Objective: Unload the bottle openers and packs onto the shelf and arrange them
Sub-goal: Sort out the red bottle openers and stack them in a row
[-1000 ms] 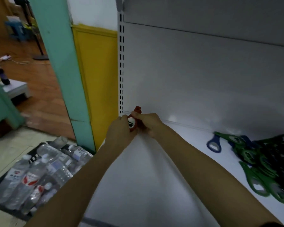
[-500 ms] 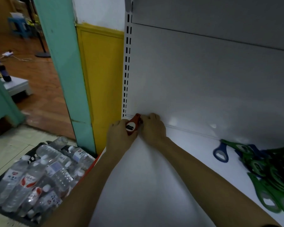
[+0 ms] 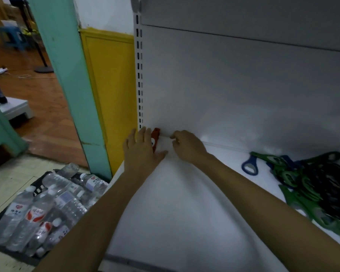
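A: Can any writing be read here?
B: Red-and-white labels are seen on the clear plastic water bottles, but their printed script is too blurred to be read.
A: And elsewhere?
B: A small white mark is carried on the red bottle opener, partly covered by the left hand; no letters can be made out.

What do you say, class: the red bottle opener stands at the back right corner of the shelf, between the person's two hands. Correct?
Not quite. The head view shows the red bottle opener at the back left corner of the shelf, by the slotted upright, between the left hand and right hand.
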### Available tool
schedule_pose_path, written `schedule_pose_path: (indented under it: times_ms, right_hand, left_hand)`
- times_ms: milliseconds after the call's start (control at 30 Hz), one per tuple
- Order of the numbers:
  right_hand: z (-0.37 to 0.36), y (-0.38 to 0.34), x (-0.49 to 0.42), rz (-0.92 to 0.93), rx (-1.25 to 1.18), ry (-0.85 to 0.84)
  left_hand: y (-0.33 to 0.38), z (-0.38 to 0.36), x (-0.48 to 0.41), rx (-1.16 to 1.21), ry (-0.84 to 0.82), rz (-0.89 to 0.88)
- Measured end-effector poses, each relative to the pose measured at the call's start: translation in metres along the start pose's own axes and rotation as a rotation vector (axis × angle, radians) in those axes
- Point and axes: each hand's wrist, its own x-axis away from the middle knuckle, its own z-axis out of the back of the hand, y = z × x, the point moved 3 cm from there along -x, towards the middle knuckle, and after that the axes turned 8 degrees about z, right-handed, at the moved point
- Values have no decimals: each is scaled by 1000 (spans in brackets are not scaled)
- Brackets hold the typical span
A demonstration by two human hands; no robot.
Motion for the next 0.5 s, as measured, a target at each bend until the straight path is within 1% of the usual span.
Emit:
schedule_pose_path:
  times_ms: [33,100,167,233,300,367,433,500]
  right_hand:
    - [8,6,15,-5,6,52]
    - [25,22,51,-49,-11,157]
    - [47,43,97,-124,-36,280]
    - [70,65,149,-203,-29,422]
    - [91,86,204,-294,15,549]
    - [110,106,258,-392,91,644]
    - [126,126,304,-473,206,698]
    - [136,145,335,-555,336,661]
  left_hand:
    - [14,4,6,-62,51,-138]
    - [50,7,19,-56,92,-395]
    - [95,1,36,-12,47,-562]
    - [144,-12,59,64,-57,-662]
    - [193,-24,85,171,-168,-728]
    - [240,-30,115,304,-223,-776]
    - [279,-32,140,477,-285,-722]
    - [308,-36,160,648,-365,-625]
